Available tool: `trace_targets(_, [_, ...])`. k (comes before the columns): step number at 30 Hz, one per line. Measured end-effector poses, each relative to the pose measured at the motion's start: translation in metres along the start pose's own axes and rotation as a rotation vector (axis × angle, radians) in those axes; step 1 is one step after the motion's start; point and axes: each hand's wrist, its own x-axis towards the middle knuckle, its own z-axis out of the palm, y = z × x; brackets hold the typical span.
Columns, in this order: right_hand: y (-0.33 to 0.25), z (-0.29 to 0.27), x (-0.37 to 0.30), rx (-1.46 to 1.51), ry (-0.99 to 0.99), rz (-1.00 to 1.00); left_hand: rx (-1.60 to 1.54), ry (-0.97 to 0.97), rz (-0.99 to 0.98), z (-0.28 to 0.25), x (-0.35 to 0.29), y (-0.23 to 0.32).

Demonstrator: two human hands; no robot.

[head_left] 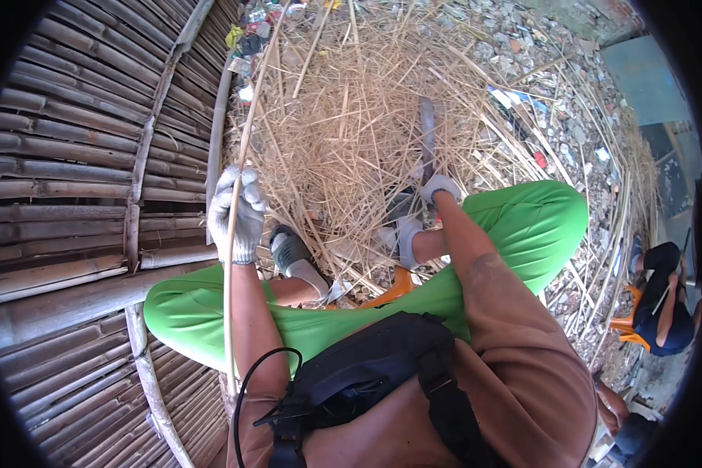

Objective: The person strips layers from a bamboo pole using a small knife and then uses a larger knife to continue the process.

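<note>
My left hand [238,218], in a pale work glove, is closed around a long thin bamboo stick [260,87]. The stick runs from the top of the head view down past my left forearm. My right hand [441,188], also gloved, grips a long-bladed knife [427,129] near my right foot. Its dark blade points away from me over a heap of straw-coloured shavings [351,132]; the handle is mostly hidden in my fist. Blade and stick are well apart.
A bamboo slat wall [78,156] rises close on my left. My shoes stand by an orange stool [394,287] beneath me. Loose bamboo strips [483,117] and rubble lie to the right, where another person [663,304] sits. A black bag [366,370] crosses my waist.
</note>
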Motion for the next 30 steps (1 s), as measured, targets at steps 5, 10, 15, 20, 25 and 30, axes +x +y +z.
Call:
trace_targets(5, [-0.005,0.022,0.008,0.031,0.131,-0.066,0.358,0.108,0.170,0.016,-0.002,-0.007])
trace_targets(10, [0.009,0.011,0.001,0.080,0.128,-0.046,1.536,0.295,0.472,0.029,0.012,0.014])
trace_targets(15, [0.005,-0.022,-0.011,0.260,0.069,-0.005,0.883,0.218,0.803,0.108,0.032,0.084])
trace_targets(20, [0.017,-0.046,0.006,0.477,0.121,0.037,0.624,0.134,0.981,0.196,0.051,0.137])
trace_targets(25, [0.005,-0.068,-0.016,0.498,0.336,-0.060,0.584,-0.005,0.885,0.237,0.060,0.177])
trace_targets(30, [-0.032,-0.116,-0.065,0.344,0.749,-0.116,0.728,-0.145,0.730,0.301,0.074,0.192])
